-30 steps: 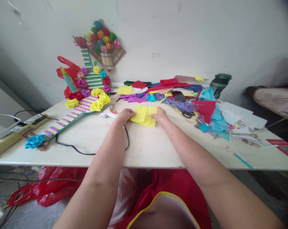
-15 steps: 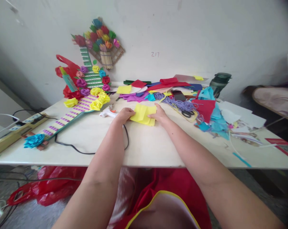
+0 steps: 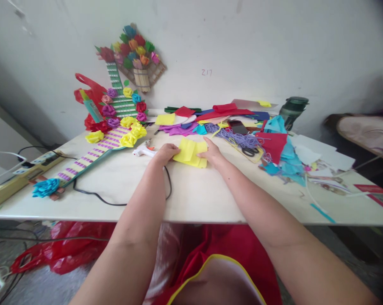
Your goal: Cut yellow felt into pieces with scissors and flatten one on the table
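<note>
Several overlapping pieces of yellow crepe paper (image 3: 190,153) are held just above the table, between my two hands. My left hand (image 3: 166,153) pinches their left edge with thumb and fingers. On the other side, my right hand (image 3: 213,152) grips the right edge, its thumb low on the paper and its fingers partly behind it. Beside my left hand lies a white glue gun (image 3: 144,151), partly covered by my wrist, with a black cord (image 3: 99,197) running left across the table.
Paper-flower guitar decoration (image 3: 92,156) lies at left by a power strip (image 3: 26,171). Coloured paper (image 3: 179,127), purple yarn (image 3: 236,136), scissors (image 3: 250,151) and a phone (image 3: 237,127) crowd the back. A dark bottle (image 3: 293,111) and blue scraps (image 3: 287,159) stand right.
</note>
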Available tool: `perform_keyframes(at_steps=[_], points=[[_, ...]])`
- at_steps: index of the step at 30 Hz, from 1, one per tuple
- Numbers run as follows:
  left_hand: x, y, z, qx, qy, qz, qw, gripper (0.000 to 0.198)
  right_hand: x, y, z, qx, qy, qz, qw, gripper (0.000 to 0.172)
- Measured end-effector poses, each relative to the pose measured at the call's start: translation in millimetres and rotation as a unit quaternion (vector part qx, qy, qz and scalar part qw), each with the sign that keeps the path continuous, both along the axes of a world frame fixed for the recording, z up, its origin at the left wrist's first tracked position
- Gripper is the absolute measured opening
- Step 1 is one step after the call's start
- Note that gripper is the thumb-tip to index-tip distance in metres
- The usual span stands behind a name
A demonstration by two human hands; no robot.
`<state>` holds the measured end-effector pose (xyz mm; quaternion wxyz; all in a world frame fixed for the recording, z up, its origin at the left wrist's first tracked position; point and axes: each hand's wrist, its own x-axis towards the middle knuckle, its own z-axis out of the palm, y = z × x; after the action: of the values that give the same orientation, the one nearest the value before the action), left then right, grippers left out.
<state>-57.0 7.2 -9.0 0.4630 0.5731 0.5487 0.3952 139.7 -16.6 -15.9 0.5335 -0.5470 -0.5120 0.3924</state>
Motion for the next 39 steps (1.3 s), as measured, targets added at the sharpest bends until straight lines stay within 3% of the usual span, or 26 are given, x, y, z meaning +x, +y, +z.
perform_keyframes(at_steps=[5,8,17,26,39], points=[[2,-3,2.5,0.011,0.026,0.016,0.999,0.014,0,0,0.0,-0.005,-0.007,-0.001,1.000,0.082],[2,-4,5.0,0.021,0.052,0.019,0.998,0.026,1,1,-0.3,-0.002,-0.005,-0.005,1.000,0.081],[6,-9,15.4,0.106,0.141,0.006,0.984,0.035,0,4,-5.5,-0.014,0.011,0.013,1.000,0.077],[7,-9,14.6,0.186,0.177,-0.016,0.966,0.038,-1,5,-6.4,-0.012,-0.011,-0.017,1.000,0.081],[10,-11,19.3,0.236,0.194,-0.020,0.952,0.026,-2,2,-4.8,-0.014,0.024,0.001,1.000,0.079]])
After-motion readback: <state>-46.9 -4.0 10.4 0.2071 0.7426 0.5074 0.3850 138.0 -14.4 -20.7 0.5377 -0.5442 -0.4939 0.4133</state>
